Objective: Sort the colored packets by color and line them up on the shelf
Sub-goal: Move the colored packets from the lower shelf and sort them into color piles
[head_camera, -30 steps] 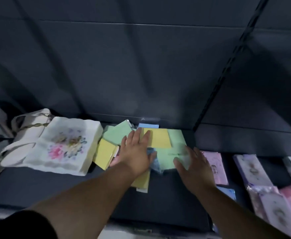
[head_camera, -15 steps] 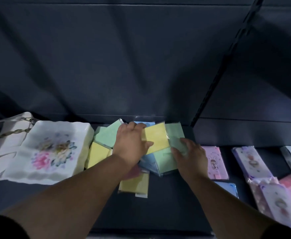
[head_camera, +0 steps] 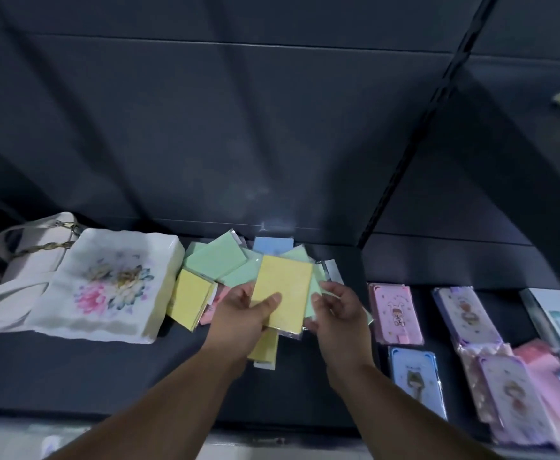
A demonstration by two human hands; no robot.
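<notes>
A loose pile of colored packets lies on the dark shelf point(head_camera: 106, 376). My left hand point(head_camera: 239, 313) holds a yellow packet point(head_camera: 285, 287) lifted above the pile, thumb on its face. My right hand point(head_camera: 338, 310) grips a green packet point(head_camera: 312, 298) just right of it, mostly hidden behind the yellow one. Green packets point(head_camera: 215, 257) and a blue packet point(head_camera: 272, 244) lie at the back. More yellow packets lie at the pile's left point(head_camera: 190, 298) and under my left wrist point(head_camera: 263, 350). A pink packet point(head_camera: 214, 307) peeks out beneath.
A white floral bag point(head_camera: 106, 283) and a pale handbag point(head_camera: 23, 260) sit left of the pile. Pink, purple and blue illustrated cases point(head_camera: 394, 313) fill the shelf to the right. A shelf upright point(head_camera: 414, 134) divides the back panel.
My left hand went from pressing on the pile to lifting a yellow packet toward me. My right hand picked a green packet off the pile and drew it back beside the yellow one.
</notes>
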